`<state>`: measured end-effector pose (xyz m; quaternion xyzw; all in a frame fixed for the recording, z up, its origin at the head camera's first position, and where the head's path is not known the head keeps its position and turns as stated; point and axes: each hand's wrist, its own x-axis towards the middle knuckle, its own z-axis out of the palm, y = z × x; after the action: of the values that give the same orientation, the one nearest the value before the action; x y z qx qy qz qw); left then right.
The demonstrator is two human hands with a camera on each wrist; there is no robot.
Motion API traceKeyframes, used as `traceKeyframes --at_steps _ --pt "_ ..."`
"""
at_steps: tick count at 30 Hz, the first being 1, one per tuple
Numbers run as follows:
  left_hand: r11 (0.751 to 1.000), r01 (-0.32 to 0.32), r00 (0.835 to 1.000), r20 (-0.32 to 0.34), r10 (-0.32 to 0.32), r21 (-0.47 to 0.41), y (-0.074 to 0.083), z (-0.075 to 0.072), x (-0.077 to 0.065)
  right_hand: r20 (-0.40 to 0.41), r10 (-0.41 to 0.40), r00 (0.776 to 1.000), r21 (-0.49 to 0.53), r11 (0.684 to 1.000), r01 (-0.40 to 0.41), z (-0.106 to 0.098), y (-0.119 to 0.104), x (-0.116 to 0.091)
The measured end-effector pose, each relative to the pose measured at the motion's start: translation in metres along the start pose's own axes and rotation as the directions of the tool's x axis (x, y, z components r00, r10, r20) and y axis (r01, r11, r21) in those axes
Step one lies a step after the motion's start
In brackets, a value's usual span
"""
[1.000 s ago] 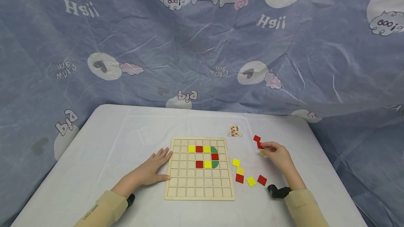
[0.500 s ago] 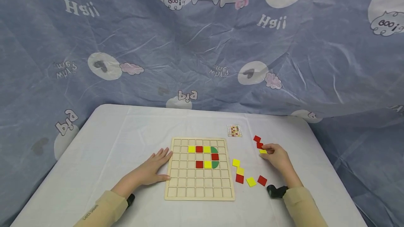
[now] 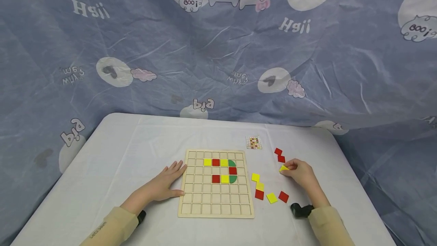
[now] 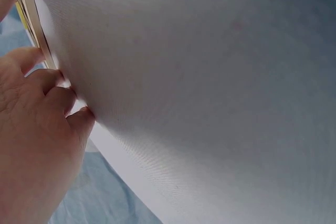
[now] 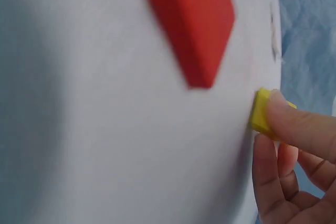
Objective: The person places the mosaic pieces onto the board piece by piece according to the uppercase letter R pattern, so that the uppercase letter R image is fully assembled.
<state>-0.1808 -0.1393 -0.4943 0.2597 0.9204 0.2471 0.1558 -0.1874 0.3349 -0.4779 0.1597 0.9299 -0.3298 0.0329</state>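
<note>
My left hand (image 3: 163, 183) lies flat with fingers spread, its thumb and fingertips at the left edge of a wooden grid board (image 3: 201, 208). On the board, yellow and red square tiles and two green rounded tiles (image 3: 231, 163) fill several cells. To the right of the board, my right hand (image 3: 301, 173) pinches a yellow square tile (image 5: 261, 113) between thumb and fingers, tilted up close over the table. Two red tiles (image 3: 281, 159) lie just beyond that hand. In the left wrist view the fingers (image 4: 81, 121) touch the board's edge.
Between the board and my right hand lie loose yellow tiles (image 3: 255, 177) and red tiles (image 3: 283, 196). A small printed pattern card (image 3: 253, 142) lies behind the board's right corner. A white cloth covers the table (image 3: 150, 136), and a printed blue curtain (image 3: 205, 48) hangs behind it.
My right hand has taken hold of the yellow tile near the red ones and drawn it slightly towards me, tilting it. My left hand and the board have stayed in place.
</note>
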Motion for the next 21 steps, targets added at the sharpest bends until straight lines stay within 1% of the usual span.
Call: traceKeyframes --at_steps 4,9,17,19,21 --pt "1.000 0.003 1.000 -0.002 -0.003 0.005 0.002 0.000 0.000 0.020 -0.035 0.999 0.029 0.999 0.034 0.000 -0.010 -0.003" --pt "1.000 0.002 1.000 -0.007 -0.002 0.008 0.002 0.000 0.000 0.072 -0.094 0.993 0.097 0.991 0.087 0.010 -0.036 -0.009" --pt "1.000 0.018 1.000 0.004 -0.018 0.018 -0.001 0.004 0.003 0.135 -0.175 0.975 0.223 0.965 0.142 0.050 -0.085 -0.027" --pt "0.999 0.022 1.000 0.003 -0.022 0.023 -0.001 0.004 0.003 0.155 -0.200 0.967 0.248 0.956 0.158 0.061 -0.098 -0.032" --pt "0.999 0.024 1.000 0.002 -0.024 0.024 -0.001 0.003 0.002 0.180 -0.240 0.954 0.276 0.943 0.185 0.071 -0.109 -0.037"
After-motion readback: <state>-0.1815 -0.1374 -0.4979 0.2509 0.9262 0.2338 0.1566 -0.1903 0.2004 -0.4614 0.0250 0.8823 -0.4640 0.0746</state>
